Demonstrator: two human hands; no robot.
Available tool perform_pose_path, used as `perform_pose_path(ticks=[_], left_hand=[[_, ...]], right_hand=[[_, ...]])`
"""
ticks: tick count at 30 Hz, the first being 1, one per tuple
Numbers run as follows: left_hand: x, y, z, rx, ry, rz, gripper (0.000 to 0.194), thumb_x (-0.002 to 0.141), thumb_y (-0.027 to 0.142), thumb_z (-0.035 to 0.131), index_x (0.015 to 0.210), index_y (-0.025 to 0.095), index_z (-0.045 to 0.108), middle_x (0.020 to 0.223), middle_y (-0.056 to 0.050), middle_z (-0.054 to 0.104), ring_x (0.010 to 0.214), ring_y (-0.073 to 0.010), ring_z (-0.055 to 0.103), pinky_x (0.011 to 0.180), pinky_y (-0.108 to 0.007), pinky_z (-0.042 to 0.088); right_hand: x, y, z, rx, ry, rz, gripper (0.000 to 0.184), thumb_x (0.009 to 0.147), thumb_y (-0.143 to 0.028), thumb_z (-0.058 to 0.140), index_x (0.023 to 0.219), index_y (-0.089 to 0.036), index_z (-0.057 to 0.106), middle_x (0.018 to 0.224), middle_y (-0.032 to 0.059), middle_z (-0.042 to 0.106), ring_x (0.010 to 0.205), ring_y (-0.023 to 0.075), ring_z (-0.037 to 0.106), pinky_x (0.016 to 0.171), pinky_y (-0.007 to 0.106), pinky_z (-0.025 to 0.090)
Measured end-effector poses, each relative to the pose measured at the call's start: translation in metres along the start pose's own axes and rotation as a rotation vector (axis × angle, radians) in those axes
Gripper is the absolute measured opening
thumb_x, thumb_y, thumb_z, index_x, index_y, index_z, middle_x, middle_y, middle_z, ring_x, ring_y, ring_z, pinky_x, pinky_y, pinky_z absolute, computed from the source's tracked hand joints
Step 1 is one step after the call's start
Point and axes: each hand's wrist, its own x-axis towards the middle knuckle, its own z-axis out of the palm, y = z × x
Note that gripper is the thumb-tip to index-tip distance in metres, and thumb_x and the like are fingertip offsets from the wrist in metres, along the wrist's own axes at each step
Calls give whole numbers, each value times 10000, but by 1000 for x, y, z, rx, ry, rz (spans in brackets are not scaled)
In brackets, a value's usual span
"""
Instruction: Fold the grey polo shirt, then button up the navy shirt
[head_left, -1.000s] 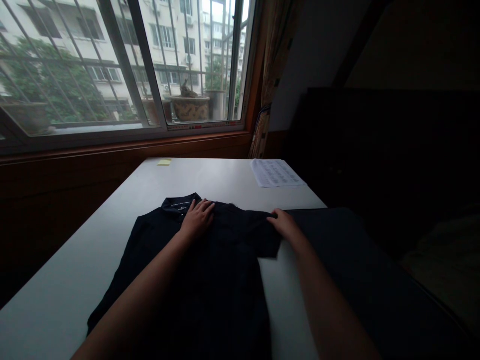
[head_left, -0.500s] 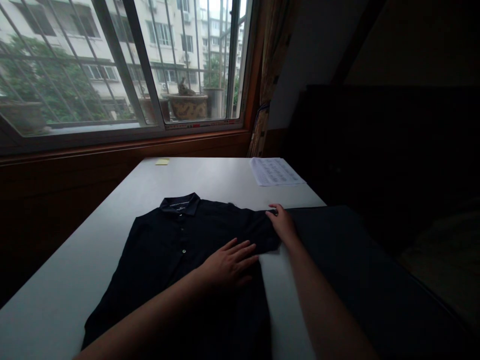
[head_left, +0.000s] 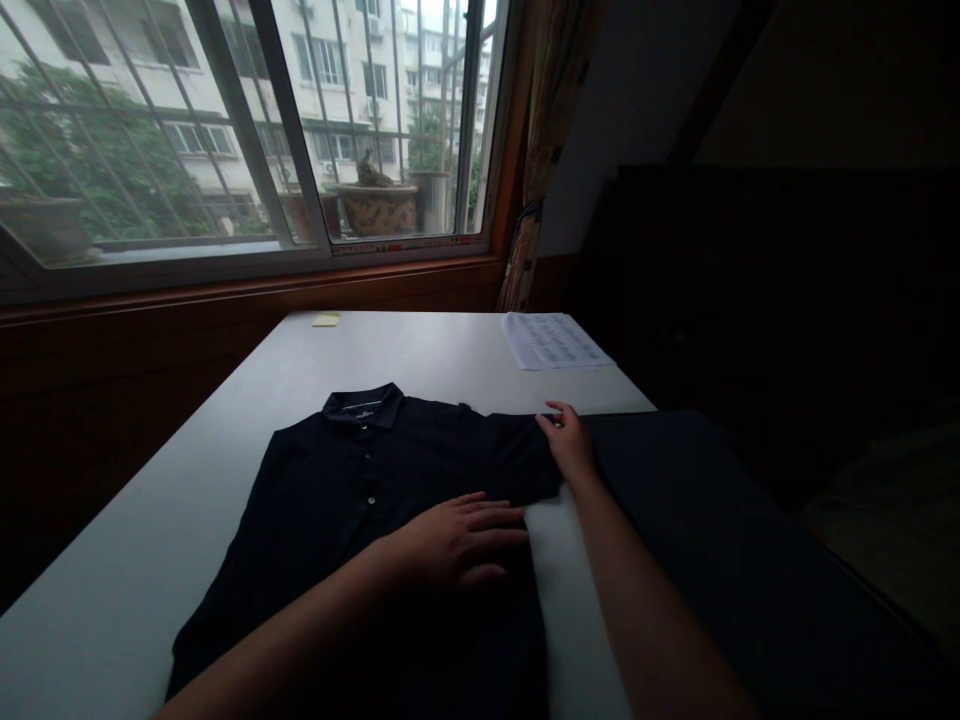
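Observation:
A dark navy short-sleeved shirt [head_left: 315, 540] lies spread front up on a white table [head_left: 420, 350], its collar towards the window and several pale buttons down the front. My left hand [head_left: 461, 540] rests palm down on the shirt's side below the sleeve, fingers spread and stretched out to the right. At the end of the sleeve [head_left: 517, 450], my right hand [head_left: 571, 445] has its thumb and fingers on the upper corner of the cuff, which it appears to pinch. The shirt's lower part fades into shadow.
A dark flat panel or cloth [head_left: 675, 500] covers the table's right side. Printed sheets [head_left: 559, 342] lie at the far right corner, and a yellow sticky note [head_left: 325, 320] at the far left. Behind stand a barred window [head_left: 375, 120] and a tied curtain [head_left: 525, 250].
My left hand has slid slightly down and right over the shirt. My right hand has shifted slightly up and right, and the sleeve's upper edge looks straighter.

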Motion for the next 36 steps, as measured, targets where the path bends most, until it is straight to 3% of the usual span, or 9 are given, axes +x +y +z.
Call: perform_pose_path(ticks=[5, 12, 18, 21, 24, 27, 31, 34, 36], left_hand=[[-15, -27, 3, 120, 219, -253, 388, 1005, 208, 476, 1391, 214, 513, 1422, -96, 567, 1311, -207, 541, 1112, -370, 473], [-28, -54, 8, 240, 205, -330, 349, 983, 220, 521, 1326, 205, 578, 1414, -99, 588, 1374, -266, 490, 1172, -501, 392], [-54, -40, -17, 271, 196, -376, 375, 988, 251, 527, 1362, 247, 553, 1381, -81, 618, 1351, -256, 521, 1174, -530, 376], [-87, -22, -40, 219, 307, -447, 305, 1008, 238, 471, 1282, 260, 604, 1333, -55, 642, 1298, -226, 562, 1147, -480, 426], [-131, -12, -61, 130, 471, -633, 281, 1019, 307, 428, 1204, 279, 637, 1308, -48, 639, 1233, -233, 597, 1046, -442, 516], [-179, -25, -75, 252, 574, -883, 263, 955, 399, 498, 1148, 302, 648, 1271, -43, 647, 1203, -286, 594, 1061, -481, 480], [-230, -66, -88, 336, 598, -1280, 401, 830, 401, 615, 1192, 229, 610, 1250, -113, 648, 1162, -341, 600, 1068, -520, 427], [-244, -93, -97, 276, 604, -1388, 470, 824, 408, 631, 1231, 184, 565, 1133, -130, 697, 1028, -319, 671, 957, -474, 500], [-244, -105, -101, 209, 592, -1411, 543, 823, 440, 640, 1283, 173, 529, 1073, -112, 716, 951, -282, 702, 849, -394, 546]], right_hand=[[3, 4, 2, 81, 16, 2, 574, 813, -538, 593, 1245, -160, 623, 930, 101, 691, 807, 240, 653, 753, 351, 489], [2, 5, 2, 93, 32, -26, 565, 826, -534, 592, 1249, -161, 617, 914, 94, 690, 790, 236, 646, 738, 348, 489], [-2, 0, 2, 4, 54, -79, 482, 847, -460, 562, 1219, -160, 626, 937, 108, 671, 805, 251, 629, 770, 389, 499], [-6, -9, 0, -53, 48, -155, 407, 854, -341, 536, 1211, -163, 616, 1028, 127, 660, 942, 276, 611, 889, 431, 485], [-13, -27, -2, -116, 21, -254, 366, 845, -238, 525, 1187, -153, 626, 1180, 171, 605, 1130, 320, 536, 1040, 499, 391], [-22, -54, 0, -158, -62, -362, 321, 889, -210, 502, 1169, -159, 649, 1228, 183, 576, 1214, 345, 482, 1099, 531, 325], [-46, -97, 21, -155, -316, -552, 271, 947, -225, 490, 1132, -215, 688, 1175, 111, 636, 1142, 270, 565, 1070, 423, 419], [-70, -120, 45, -158, -515, -683, 300, 959, -300, 548, 1225, -232, 668, 1257, 74, 638, 1170, 228, 579, 1067, 359, 446], [-82, -127, 60, -180, -600, -731, 383, 946, -369, 595, 1300, -227, 637, 1340, 87, 608, 1246, 245, 543, 1094, 377, 430]])
